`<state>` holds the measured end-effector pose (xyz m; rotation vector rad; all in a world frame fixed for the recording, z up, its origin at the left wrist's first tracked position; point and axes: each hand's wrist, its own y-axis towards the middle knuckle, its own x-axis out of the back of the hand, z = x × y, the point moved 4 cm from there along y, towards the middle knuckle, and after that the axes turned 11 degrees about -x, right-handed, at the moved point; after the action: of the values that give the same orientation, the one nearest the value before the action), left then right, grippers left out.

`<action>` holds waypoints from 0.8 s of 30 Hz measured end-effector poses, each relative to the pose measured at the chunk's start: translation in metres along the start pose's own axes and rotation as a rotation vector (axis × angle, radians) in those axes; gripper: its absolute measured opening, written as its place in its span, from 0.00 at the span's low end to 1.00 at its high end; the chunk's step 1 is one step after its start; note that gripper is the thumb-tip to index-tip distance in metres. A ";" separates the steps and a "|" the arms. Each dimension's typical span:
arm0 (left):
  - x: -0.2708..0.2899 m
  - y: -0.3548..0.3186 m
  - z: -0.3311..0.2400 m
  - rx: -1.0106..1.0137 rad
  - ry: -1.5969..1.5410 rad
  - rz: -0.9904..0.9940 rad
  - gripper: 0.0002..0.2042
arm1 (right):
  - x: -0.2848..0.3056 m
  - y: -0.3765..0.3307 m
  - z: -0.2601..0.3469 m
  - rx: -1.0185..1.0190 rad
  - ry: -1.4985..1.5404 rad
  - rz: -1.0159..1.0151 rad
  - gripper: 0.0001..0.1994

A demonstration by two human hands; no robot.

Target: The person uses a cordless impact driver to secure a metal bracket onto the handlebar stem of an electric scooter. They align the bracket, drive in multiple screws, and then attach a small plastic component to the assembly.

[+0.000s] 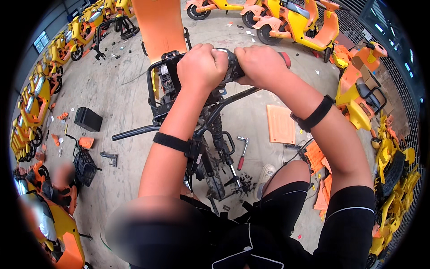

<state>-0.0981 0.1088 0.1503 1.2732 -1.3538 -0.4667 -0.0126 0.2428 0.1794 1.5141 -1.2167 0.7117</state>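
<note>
**Both hands clamped on a tool at the stripped scooter frame**

Concrete workshop floor (121,85), littered with small parts, surrounds the black scooter frame (179,107), which serves as the landmark. Your left hand (201,67) and right hand (260,65) are both closed tight around a black cylindrical tool (233,67) with a red end, pressed against the top of the frame; what the tool's tip meets is hidden behind your fists. Judged from its tubing, the frame is stiff and heavy and will not flex; the tool looks rigid and is best gripped around its barrel, as you hold it. Just right of the frame lies a ratchet wrench (242,151) with a red handle, and beyond it a flat orange panel (280,123). Left of the frame sits a black box (88,119). Yellow-and-orange scooters (295,20) stand well beyond the frame.
</note>
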 end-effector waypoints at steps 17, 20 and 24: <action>-0.002 0.000 0.005 0.050 -0.065 0.037 0.18 | 0.001 0.002 0.002 -0.018 -0.028 0.019 0.21; -0.005 0.000 0.011 0.055 -0.079 -0.001 0.19 | 0.003 0.008 0.003 0.010 -0.046 0.003 0.22; 0.000 0.002 0.028 0.142 -0.197 0.130 0.24 | 0.010 0.013 0.006 -0.025 0.033 0.078 0.23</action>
<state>-0.1236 0.0978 0.1445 1.2693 -1.6497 -0.4196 -0.0222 0.2346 0.1907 1.4348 -1.2610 0.7677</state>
